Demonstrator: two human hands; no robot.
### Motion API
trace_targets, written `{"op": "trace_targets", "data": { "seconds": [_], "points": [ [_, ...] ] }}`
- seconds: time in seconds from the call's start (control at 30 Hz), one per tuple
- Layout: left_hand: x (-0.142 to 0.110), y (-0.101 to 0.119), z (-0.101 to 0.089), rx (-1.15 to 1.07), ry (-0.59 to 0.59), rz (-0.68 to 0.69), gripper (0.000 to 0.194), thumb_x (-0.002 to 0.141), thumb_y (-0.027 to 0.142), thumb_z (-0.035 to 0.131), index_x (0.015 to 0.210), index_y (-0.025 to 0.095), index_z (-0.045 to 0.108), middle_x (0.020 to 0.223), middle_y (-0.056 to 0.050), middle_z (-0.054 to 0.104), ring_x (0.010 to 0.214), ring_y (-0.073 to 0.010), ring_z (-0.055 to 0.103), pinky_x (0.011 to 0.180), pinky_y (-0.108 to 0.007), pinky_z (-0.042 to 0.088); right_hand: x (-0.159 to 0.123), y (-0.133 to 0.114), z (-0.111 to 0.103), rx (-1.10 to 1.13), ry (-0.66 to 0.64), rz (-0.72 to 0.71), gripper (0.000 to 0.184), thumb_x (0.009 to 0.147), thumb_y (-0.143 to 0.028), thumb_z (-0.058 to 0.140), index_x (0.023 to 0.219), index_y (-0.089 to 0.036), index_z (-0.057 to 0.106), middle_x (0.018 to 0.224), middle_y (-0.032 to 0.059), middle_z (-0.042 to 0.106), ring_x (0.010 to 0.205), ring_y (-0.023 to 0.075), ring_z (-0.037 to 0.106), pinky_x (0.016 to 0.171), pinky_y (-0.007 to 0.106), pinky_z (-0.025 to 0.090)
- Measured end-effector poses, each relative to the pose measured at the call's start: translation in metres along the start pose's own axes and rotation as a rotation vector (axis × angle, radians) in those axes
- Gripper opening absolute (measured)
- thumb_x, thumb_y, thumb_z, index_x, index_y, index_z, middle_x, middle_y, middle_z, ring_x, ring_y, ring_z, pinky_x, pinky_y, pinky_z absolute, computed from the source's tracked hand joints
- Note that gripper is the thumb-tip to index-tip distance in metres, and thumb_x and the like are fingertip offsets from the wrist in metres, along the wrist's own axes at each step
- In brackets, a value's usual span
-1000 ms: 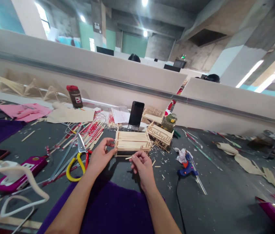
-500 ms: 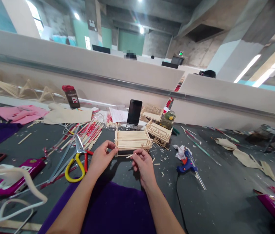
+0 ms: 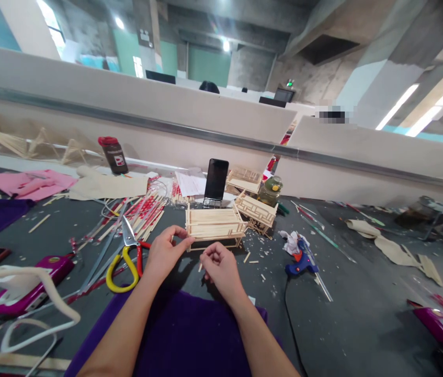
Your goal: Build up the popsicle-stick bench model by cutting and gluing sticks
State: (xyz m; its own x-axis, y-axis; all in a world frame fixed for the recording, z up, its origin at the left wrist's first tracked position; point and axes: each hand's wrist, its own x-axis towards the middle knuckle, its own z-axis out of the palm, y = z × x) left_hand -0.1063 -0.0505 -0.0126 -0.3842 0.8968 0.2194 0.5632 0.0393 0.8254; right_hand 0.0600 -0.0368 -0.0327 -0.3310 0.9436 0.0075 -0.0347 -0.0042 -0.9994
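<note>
A small model made of wooden sticks [image 3: 215, 224] stands on the dark table in front of me. My left hand [image 3: 169, 254] is closed at its near left corner, thumb and fingers pinching the frame there. Just in front of the model, my right hand [image 3: 221, 269] is closed in a pinch. A short piece of wooden stick [image 3: 200, 267] pokes out from its fingertips, pointing down and apart from the model. Scissors [image 3: 129, 238] with yellow and red handles lie beside my left wrist.
Behind the model stand a phone [image 3: 216, 180] and another stick model [image 3: 258, 209]. A blue glue gun [image 3: 303, 262] with its cord lies to the right. Red-tipped sticks [image 3: 146, 209] are spread at the left, near a purple power strip [image 3: 29, 285]. Purple cloth [image 3: 190, 335] covers the front.
My right hand has moved left and slightly toward me, drawing the short stick away from the model's front edge and tipping it downward. My left hand stays at the corner.
</note>
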Motion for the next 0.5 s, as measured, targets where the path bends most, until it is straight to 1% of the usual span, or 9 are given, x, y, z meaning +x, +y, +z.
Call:
{"op": "trace_targets", "data": {
  "seconds": [0.07, 0.17, 0.23, 0.33, 0.4, 0.5],
  "points": [
    [0.0, -0.001, 0.0, -0.039, -0.001, 0.005, 0.028, 0.074, 0.049, 0.066, 0.079, 0.021, 0.065, 0.07, 0.001, 0.066, 0.05, -0.0132, 0.047, 0.048, -0.025, 0.033, -0.002, 0.004, 0.002, -0.059, -0.053, -0.028, 0.015, 0.079, -0.032, 0.063, 0.08, -0.02, 0.054, 0.057, -0.0087, 0.051, 0.038, 0.0056, 0.048, 0.034, 0.013, 0.036],
    [0.001, -0.002, 0.001, -0.048, -0.005, -0.006, 0.026, 0.073, 0.047, 0.067, 0.078, 0.021, 0.065, 0.067, 0.001, 0.065, 0.048, -0.0129, 0.046, 0.047, -0.025, 0.032, -0.005, 0.006, 0.004, -0.11, -0.141, -0.038, 0.01, 0.086, -0.032, 0.055, 0.087, -0.022, 0.053, 0.067, -0.006, 0.057, 0.042, 0.0081, 0.058, 0.034, 0.013, 0.036],
    [0.002, -0.004, 0.002, -0.038, -0.008, -0.009, 0.025, 0.073, 0.046, 0.067, 0.078, 0.022, 0.064, 0.066, 0.002, 0.065, 0.047, -0.0128, 0.045, 0.046, -0.025, 0.032, -0.006, 0.005, 0.005, -0.098, -0.165, -0.028, 0.008, 0.088, -0.031, 0.051, 0.089, -0.023, 0.05, 0.072, -0.0048, 0.058, 0.047, 0.0102, 0.062, 0.034, 0.014, 0.038],
    [0.002, -0.004, 0.002, -0.04, -0.005, -0.003, 0.024, 0.072, 0.045, 0.068, 0.078, 0.022, 0.064, 0.071, 0.002, 0.067, 0.05, -0.0131, 0.048, 0.048, -0.025, 0.035, -0.006, 0.005, 0.008, -0.069, -0.162, -0.033, 0.003, 0.086, -0.025, 0.049, 0.089, -0.024, 0.049, 0.072, -0.0053, 0.056, 0.055, 0.0114, 0.064, 0.041, 0.017, 0.045],
    [0.002, -0.004, 0.002, -0.048, -0.002, 0.003, 0.023, 0.072, 0.044, 0.068, 0.078, 0.021, 0.064, 0.073, 0.001, 0.068, 0.052, -0.0136, 0.05, 0.05, -0.026, 0.037, -0.007, 0.005, 0.011, -0.092, -0.177, -0.057, 0.009, 0.083, -0.019, 0.05, 0.09, -0.024, 0.05, 0.071, -0.006, 0.054, 0.058, 0.0118, 0.064, 0.046, 0.018, 0.046],
    [0.002, -0.003, 0.002, -0.06, -0.001, 0.005, 0.023, 0.071, 0.043, 0.068, 0.077, 0.021, 0.064, 0.074, 0.0, 0.068, 0.055, -0.014, 0.051, 0.053, -0.026, 0.038, -0.009, 0.005, 0.013, -0.194, -0.211, -0.092, 0.023, 0.076, -0.009, 0.051, 0.093, -0.025, 0.052, 0.071, -0.007, 0.053, 0.053, 0.0103, 0.059, 0.049, 0.019, 0.043]
  ]
}}
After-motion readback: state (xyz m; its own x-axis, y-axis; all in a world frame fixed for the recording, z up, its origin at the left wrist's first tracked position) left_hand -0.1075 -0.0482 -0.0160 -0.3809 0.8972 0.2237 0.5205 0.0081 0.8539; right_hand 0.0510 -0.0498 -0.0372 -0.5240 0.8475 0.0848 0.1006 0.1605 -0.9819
